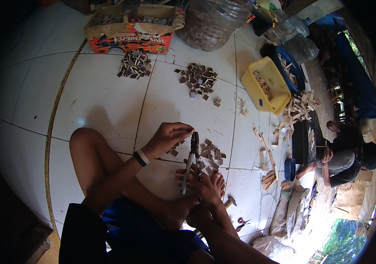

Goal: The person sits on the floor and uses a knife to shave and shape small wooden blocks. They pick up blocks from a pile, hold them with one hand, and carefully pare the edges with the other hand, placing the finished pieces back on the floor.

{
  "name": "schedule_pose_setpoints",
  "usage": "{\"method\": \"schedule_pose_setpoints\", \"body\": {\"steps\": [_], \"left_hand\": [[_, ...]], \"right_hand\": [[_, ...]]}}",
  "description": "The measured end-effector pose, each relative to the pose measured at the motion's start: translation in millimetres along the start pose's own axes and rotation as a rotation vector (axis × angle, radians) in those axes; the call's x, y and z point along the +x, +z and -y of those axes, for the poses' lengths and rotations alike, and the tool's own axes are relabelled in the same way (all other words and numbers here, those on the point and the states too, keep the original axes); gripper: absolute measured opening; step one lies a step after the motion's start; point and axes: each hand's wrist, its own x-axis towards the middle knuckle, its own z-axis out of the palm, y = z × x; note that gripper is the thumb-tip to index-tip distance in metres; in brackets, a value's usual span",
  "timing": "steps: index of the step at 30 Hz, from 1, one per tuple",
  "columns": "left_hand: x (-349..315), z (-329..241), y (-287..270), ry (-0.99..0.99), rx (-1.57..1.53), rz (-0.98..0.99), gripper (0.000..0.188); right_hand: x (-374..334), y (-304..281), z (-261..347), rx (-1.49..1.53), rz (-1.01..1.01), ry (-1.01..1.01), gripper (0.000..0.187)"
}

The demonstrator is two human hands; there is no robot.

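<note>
I sit cross-legged on a white tiled floor. My left hand [170, 137], with a band at the wrist, is closed in a pinch on a small wooden piece [191, 131] at the jaws of the pincers. My right hand [205, 187] grips the handles of these pincers [192, 160], which point away from me, handles spread apart. Beyond my right hand and bare foot lies a small heap of brown and pale square chips [212, 154]. A few more chips [173, 152] show under my left hand.
Two chip piles [135, 64] [199, 80] lie farther off, near a red printed box [130, 42] and a big plastic bag [210, 26]. Rightward are a yellow basin [265, 86], wood offcuts [300, 107], a hammer [230, 201], scissors [242, 223] and a seated person [346, 163].
</note>
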Motion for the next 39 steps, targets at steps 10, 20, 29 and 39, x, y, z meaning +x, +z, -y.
{"method": "schedule_pose_setpoints", "body": {"steps": [10,20,29,39], "left_hand": [[-1,-4,-2,-0.026,0.036,0.011,0.031],[1,3,-3,-0.035,0.065,0.020,0.032],[2,2,-4,-0.006,0.041,0.047,0.032],[6,-7,-37,0.138,-0.006,-0.496,0.048]], "right_hand": [[0,2,1,0.000,-0.049,0.065,0.052],[14,5,-14,-0.087,-0.108,0.166,0.032],[23,-5,-34,-0.120,-0.079,0.069,0.024],[14,-11,-24,-0.156,-0.436,0.075,0.044]]}}
